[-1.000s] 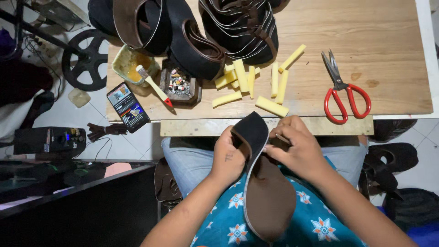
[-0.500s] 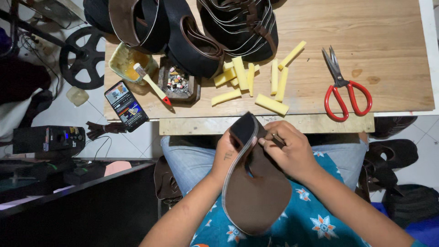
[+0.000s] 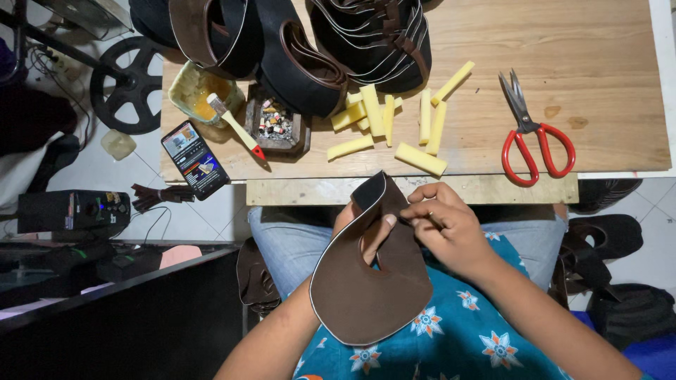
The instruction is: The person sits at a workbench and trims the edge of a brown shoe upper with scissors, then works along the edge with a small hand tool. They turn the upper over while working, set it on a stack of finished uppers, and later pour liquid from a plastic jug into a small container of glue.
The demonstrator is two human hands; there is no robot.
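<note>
In the lower middle of the frame the person holds a brown leather piece (image 3: 366, 292) over the lap, just below the front edge of the wooden surface (image 3: 598, 63). The piece is flat and rounded at the bottom, it has a pale edge line and a small opening near its middle. The left hand (image 3: 366, 229) is mostly hidden behind the leather; its fingers come through or around the upper part and press on the front face, so it grips the piece. The right hand (image 3: 443, 225) is to the right of it, with the fingers closed together in a pinch at the upper right edge of the leather. If something thin is between these fingers, I cannot tell.

On the surface, in the upper middle, several yellow foam strips (image 3: 420, 159) lie scattered, some of them touching each other. To the right of them lie red-handled scissors (image 3: 535, 137), closed, well apart from the hands. In the upper left part there is a yellow glue tub (image 3: 193, 90) with a brush (image 3: 236, 128) which leans out of it, and just beside it a small dark tray (image 3: 277, 127) with little mixed items. A phone (image 3: 195, 160) with a lit screen lies at the left edge of the surface. At the top of the frame dark leather parts (image 3: 370, 42) are stacked.
</note>
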